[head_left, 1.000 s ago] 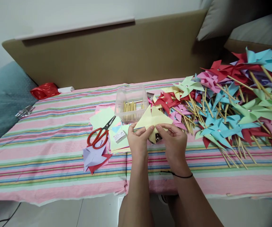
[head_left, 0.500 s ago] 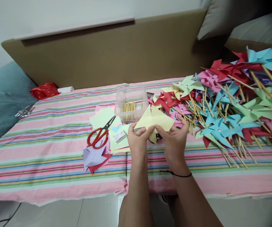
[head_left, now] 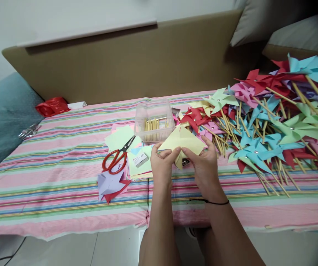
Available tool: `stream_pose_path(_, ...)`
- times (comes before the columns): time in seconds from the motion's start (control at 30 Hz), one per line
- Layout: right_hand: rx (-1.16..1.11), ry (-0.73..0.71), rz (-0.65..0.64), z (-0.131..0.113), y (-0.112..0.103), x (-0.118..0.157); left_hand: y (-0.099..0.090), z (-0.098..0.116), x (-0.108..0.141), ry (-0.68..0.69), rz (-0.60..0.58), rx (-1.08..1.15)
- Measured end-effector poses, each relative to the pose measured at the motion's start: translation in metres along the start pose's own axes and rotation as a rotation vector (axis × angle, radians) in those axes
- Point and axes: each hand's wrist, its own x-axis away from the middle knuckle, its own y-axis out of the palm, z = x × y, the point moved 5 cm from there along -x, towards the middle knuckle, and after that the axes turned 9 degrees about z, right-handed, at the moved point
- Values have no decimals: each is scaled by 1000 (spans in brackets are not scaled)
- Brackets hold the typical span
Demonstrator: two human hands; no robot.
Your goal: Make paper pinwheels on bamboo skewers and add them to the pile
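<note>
A pale yellow paper square with cut slits (head_left: 181, 139) is held up between my two hands, its near corners bent toward the middle. My left hand (head_left: 163, 160) pinches its left part, thumb near the centre. From the right, my right hand (head_left: 204, 160) grips the same paper, thumb close to the other thumb and fingers behind the sheet. A small dark container (head_left: 186, 161) is partly hidden under the paper. Just beyond stands a clear plastic box (head_left: 154, 120) with thin wooden sticks (head_left: 151, 125) in it.
Red-handled scissors (head_left: 114, 161) lie on coloured paper sheets (head_left: 119, 138) to the left, near a purple cut paper (head_left: 109, 183). Finished paper pinwheels (head_left: 255, 151) on sticks are heaped at the right. A red plastic bag (head_left: 52, 106) sits far left on the striped cloth (head_left: 51, 177).
The paper has flattened and turned slightly, its top corners now closer together. My right hand's fingers have shifted a little inward and the wrist moved slightly right.
</note>
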Motion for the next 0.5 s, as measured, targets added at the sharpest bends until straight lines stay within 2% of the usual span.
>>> stream_pose_path(0.17,74,-14,-52,-1,2,2,-1,4,1,49,39,-36)
stream_pose_path(0.33,136,94,-80,-5,-2,-2,-6,8,-1,55,63,-81)
stream_pose_path(0.5,272,169,-305,-14,-6,-9,-11,9,-4,40,-48,-273)
